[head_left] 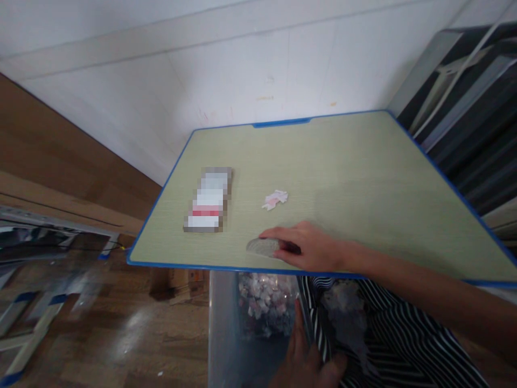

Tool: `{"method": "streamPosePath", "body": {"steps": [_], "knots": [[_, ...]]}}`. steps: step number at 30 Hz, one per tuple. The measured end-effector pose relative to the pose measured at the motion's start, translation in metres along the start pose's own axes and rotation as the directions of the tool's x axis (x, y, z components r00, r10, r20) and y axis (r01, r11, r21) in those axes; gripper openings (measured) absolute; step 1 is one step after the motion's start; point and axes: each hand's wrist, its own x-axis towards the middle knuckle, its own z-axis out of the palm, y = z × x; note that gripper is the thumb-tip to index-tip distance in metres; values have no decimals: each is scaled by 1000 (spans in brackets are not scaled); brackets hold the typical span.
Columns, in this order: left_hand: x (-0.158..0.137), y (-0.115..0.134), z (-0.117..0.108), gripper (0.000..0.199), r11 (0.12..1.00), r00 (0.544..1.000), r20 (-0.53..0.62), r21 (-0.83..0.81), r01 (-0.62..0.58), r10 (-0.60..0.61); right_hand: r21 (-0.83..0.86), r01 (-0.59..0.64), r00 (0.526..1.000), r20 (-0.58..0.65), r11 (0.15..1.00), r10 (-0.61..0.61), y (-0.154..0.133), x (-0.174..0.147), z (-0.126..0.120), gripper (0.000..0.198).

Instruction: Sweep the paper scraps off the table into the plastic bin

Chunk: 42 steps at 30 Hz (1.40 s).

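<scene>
My right hand (309, 247) reaches over the green tabletop (355, 178) near its front edge. Its thumb and fingers are closed around a flat, rounded grey piece (263, 247) with fine curved ridges; its exact kind is unclear. Beyond it lies a small heap of white and pinkish paper scraps (275, 200). Below the table, my left hand (309, 355) is at the side of a translucent plastic bin (223, 328), index finger stretched out and thumb apart. Inside the bin are many similar light scraps (269, 296), partly hidden by the table edge.
A phone-like slab with a blurred-out face (208, 199) lies on the table's left side. A white wall (258, 70) stands behind. Dark folded furniture (476, 102) leans at the right. Striped cloth (388, 323) covers my lap. A cardboard box (181, 283) sits on the wooden floor.
</scene>
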Motion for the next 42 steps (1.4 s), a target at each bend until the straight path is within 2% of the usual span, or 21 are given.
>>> {"method": "streamPosePath", "body": {"steps": [2,4,6,8,10,11,14,16,17,19,21,22,24,25,29,32,33,36,40,42], "knots": [[1,-1,1,75,1000,1000,-10,-14,21,-21,-14,27,999,27,1000,-27,0,0,1,39],[1,-1,2,72,1000,1000,-10,-8,-11,11,-23,77,993,92,997,-75,0,-1,2,37],[1,1,-1,72,999,999,7,-25,-40,40,-21,107,991,86,994,-105,1,-2,2,30],[2,8,-7,80,997,999,46,-81,10,-7,-13,113,993,-29,993,-114,5,-2,0,21],[5,19,-14,86,974,978,115,-126,186,-172,21,97,977,-194,995,-91,13,-1,-5,19],[6,25,-17,84,965,967,141,-129,228,-210,53,74,961,-270,996,-57,18,0,-9,18],[8,34,-23,77,963,959,186,-120,240,-216,137,-60,886,-449,989,116,36,0,-23,13],[7,29,-21,76,975,973,150,-116,191,-173,91,-162,825,-534,983,185,47,-2,-32,13],[5,23,-18,76,980,982,118,-112,162,-148,54,-199,820,-538,979,196,51,-3,-36,13],[1,10,-10,74,998,999,29,-62,21,-19,1,-215,862,-470,977,190,55,-5,-40,13],[-2,-2,-3,65,996,996,4,23,-90,90,-1,-180,896,-412,984,164,55,-6,-43,14],[-3,-6,0,59,990,992,3,56,-130,130,10,-165,892,-426,986,154,54,-6,-43,15],[-4,-8,1,53,983,987,9,83,-164,163,20,-167,853,-498,986,155,52,-6,-43,16],[-4,-6,0,52,985,987,14,73,-159,158,13,-179,847,-506,984,161,51,-6,-42,16],[-2,8,-10,63,999,997,68,-41,-23,26,-47,-194,894,-420,980,157,51,-6,-40,13],[0,17,-16,72,993,993,98,-85,78,-70,-36,-186,861,-488,982,146,51,-6,-39,16],[1,18,-18,74,993,993,95,-89,79,-71,-43,-190,863,-483,981,146,51,-5,-38,15],[2,21,-20,77,995,996,86,-92,44,-36,-94,-200,908,-390,975,149,50,-3,-35,13],[1,21,-18,70,992,990,122,-92,85,-74,-92,-203,900,-409,975,149,47,1,-30,16],[1,18,-15,74,994,994,99,-93,59,-49,-126,-198,918,-373,972,139,46,2,-29,16]]}}
